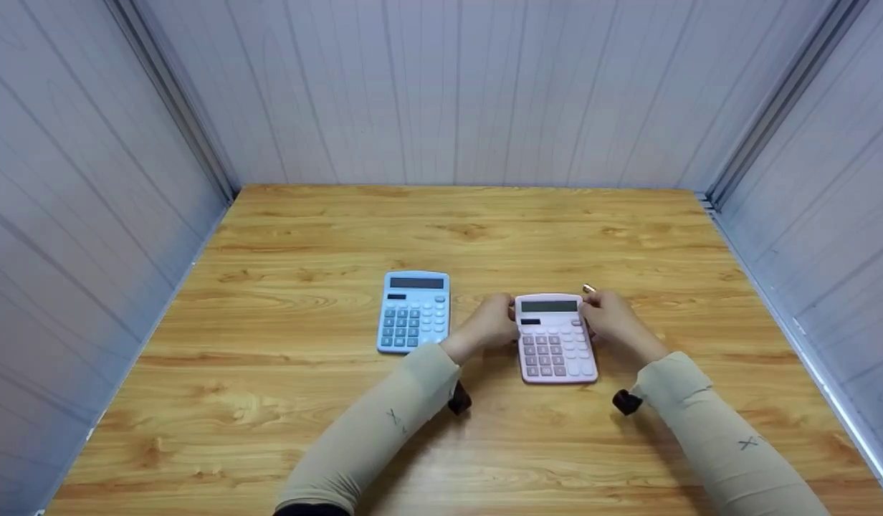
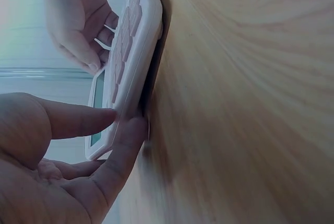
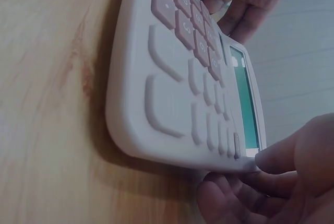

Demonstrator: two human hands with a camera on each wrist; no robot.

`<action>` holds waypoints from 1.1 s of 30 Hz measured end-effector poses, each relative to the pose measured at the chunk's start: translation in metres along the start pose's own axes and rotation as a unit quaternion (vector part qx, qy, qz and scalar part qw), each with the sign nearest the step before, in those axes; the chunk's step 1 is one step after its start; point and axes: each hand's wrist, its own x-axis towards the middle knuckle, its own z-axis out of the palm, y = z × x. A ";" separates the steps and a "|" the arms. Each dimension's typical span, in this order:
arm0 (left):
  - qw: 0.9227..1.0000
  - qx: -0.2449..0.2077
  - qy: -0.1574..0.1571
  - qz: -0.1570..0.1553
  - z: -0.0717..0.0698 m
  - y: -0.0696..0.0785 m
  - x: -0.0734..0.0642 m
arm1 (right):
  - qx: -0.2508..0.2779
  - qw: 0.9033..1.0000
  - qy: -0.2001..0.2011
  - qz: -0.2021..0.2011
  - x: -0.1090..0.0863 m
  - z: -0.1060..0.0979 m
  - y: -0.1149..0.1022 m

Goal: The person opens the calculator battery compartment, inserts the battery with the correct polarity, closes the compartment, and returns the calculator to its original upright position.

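A pink calculator (image 1: 557, 347) with a grey display is between my two hands, right of the table's middle. My left hand (image 1: 493, 320) pinches its left edge; in the left wrist view the thumb (image 2: 78, 120) lies on the side and a finger reaches underneath. On the opposite edge, near the display, my right hand (image 1: 613, 320) grips with the thumb on top and fingers curled below, as the right wrist view shows. A dark shadow runs beneath the casing. A light blue calculator (image 1: 414, 315) lies flat to the left, its lower corner overlapped by my left forearm.
A small shiny metallic tip (image 1: 590, 288) shows just beyond my right hand. The wooden table (image 1: 269, 401) is bounded by a panelled back wall (image 1: 441, 93) and by side walls at left and right. A black wrist piece (image 1: 627, 402) hangs under my right sleeve.
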 end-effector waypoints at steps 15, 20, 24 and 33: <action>1.000 -0.003 0.012 -0.010 0.004 0.002 0.002 | 0.029 0.999 -0.010 0.034 0.002 0.002 0.000; 1.000 -0.010 0.017 0.003 0.003 0.002 -0.001 | 0.038 0.999 -0.004 0.031 0.002 0.001 -0.001; 0.999 -0.030 0.021 0.011 0.001 0.001 -0.002 | 0.046 0.998 0.001 0.034 0.000 0.000 -0.006; 0.995 -0.083 0.037 0.051 -0.006 -0.002 -0.003 | 0.085 0.996 0.016 0.014 0.002 -0.005 -0.012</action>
